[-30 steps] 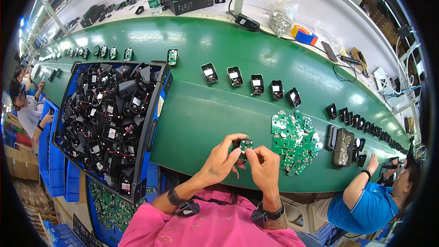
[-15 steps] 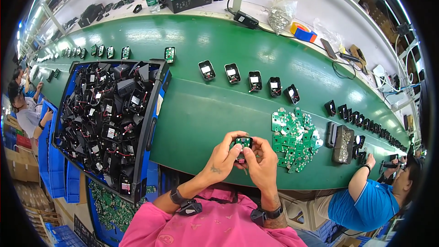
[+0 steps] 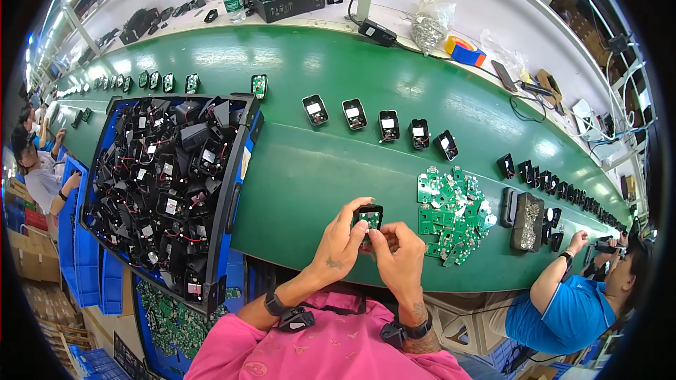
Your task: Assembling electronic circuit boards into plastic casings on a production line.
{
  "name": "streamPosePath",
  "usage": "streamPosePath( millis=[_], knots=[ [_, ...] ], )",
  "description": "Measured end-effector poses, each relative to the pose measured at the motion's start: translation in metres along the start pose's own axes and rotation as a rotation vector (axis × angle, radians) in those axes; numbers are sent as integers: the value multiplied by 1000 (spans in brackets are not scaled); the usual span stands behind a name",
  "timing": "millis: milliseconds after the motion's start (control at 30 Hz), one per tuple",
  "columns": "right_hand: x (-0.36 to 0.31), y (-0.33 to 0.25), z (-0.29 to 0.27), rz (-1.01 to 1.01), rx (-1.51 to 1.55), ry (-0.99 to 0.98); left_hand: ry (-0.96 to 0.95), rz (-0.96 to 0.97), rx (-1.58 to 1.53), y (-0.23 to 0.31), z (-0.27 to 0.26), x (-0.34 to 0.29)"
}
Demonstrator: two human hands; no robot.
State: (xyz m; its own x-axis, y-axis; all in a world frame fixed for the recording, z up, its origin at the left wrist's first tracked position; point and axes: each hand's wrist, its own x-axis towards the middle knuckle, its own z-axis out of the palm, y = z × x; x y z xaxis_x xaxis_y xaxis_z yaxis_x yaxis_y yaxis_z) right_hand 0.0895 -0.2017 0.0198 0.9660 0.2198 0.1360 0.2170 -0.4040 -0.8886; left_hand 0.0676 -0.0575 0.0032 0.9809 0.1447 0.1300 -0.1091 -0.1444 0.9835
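Observation:
Close in front of me, over the near edge of the green bench, my left hand (image 3: 334,245) is wrapped round a small black plastic housing (image 3: 378,210). A green circuit board (image 3: 368,221) sits in its open face, and my left thumb rests on the board. My right hand (image 3: 400,255) is closed at the housing's lower right, its thumb and fingertips pinching there; whether they grip the board, a wire or the housing's edge is hard to make out. Just right of my hands lies a pile of loose green circuit boards (image 3: 451,218).
A blue crate (image 3: 236,169) heaped with black housings (image 3: 165,183) stands at left. Open housings (image 3: 389,125) line the green bench (image 3: 303,176). A box of small metal parts (image 3: 528,222) lies at right, near a co-worker in a blue shirt (image 3: 563,313). Loose boards (image 3: 172,317) fill a lower bin.
The housing has tipped more upright and shows more of its rim. My right fingers have slid down from its top right side. The row of open housings has shifted slightly left.

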Motion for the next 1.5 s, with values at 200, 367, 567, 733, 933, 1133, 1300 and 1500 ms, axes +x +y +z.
streamPosePath(
  millis=[200,367,567,733,933,1133,1300,1500],
  knots=[
    [0,8,1,122,185,-31,-120,-197,-188,5,-4,-1],
    [3,5,2,161,267,-55,-110,-158,-246,-4,-3,0],
    [3,16,0,151,177,-123,-154,-305,-269,-4,-7,5],
    [2,17,0,168,203,-83,-202,-279,-281,-10,-9,5],
    [7,27,6,-34,3,-53,-220,-341,-372,-12,-10,11],
    [8,27,8,94,180,-97,-233,-365,-272,-11,-12,12],
    [14,27,14,60,82,-114,-158,-300,-176,-14,-10,12],
    [27,25,34,38,118,-62,17,-115,-13,-18,-1,14]
  ],
)
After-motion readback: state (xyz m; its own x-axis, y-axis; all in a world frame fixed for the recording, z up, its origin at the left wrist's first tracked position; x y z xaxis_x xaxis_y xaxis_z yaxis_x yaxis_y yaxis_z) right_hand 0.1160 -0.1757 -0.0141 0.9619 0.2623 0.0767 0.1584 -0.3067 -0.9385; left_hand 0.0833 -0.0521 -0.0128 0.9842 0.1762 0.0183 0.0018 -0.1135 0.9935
